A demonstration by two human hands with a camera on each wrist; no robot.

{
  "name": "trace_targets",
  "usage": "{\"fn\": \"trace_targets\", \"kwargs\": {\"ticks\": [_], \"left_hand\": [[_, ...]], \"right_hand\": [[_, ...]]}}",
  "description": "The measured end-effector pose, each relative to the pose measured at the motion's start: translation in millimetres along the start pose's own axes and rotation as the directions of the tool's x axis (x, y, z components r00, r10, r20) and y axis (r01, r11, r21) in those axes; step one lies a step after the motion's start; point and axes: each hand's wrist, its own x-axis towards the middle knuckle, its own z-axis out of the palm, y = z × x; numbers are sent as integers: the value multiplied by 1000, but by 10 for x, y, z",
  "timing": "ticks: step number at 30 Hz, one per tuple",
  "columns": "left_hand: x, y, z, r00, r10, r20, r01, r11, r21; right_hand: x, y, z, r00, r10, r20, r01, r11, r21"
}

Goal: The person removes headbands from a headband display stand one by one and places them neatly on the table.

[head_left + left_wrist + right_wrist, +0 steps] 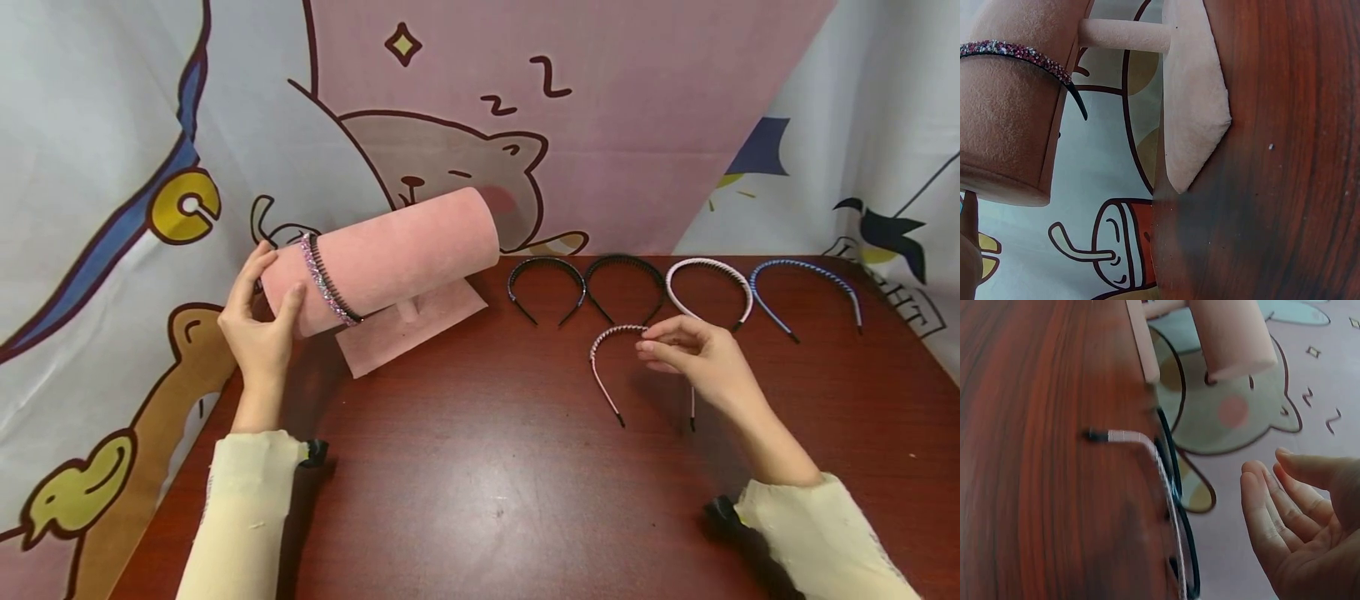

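A pink padded roll on a stem and flat base, a headband display stand (420,242), leans at the left of the table. Round its roll sits a glittery pink-purple headband (321,279), with black teeth on its inner side. My left hand (258,325) grips the left end of the roll, thumb in front; most of its fingers are out of the left wrist view. A thin pale-pink wrapped headband (600,375) lies on the table. Above its curve, my right hand (697,358) hovers with loosely bent fingers; the right wrist view shows nothing between fingers (1266,512) and thumb.
Along the table's back edge lie a dark blue-tinged headband (546,261), a black headband (626,260), a white-pink headband (705,263) and a blue headband (806,265). A cartoon-printed cloth (600,150) hangs behind the brown table (480,500).
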Motion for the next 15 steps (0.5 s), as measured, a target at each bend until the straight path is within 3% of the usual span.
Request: {"fn": "trace_targets", "kwargs": {"ticks": [9,15], "left_hand": [[12,22,3,1000,22,11,-23,1000,18],[-4,9,0,1000,19,8,-19,1000,17]], "right_hand": [[257,-75,593,999,1,43,4,994,-113],[408,-99,1069,994,-54,98,73,978,-194]]}}
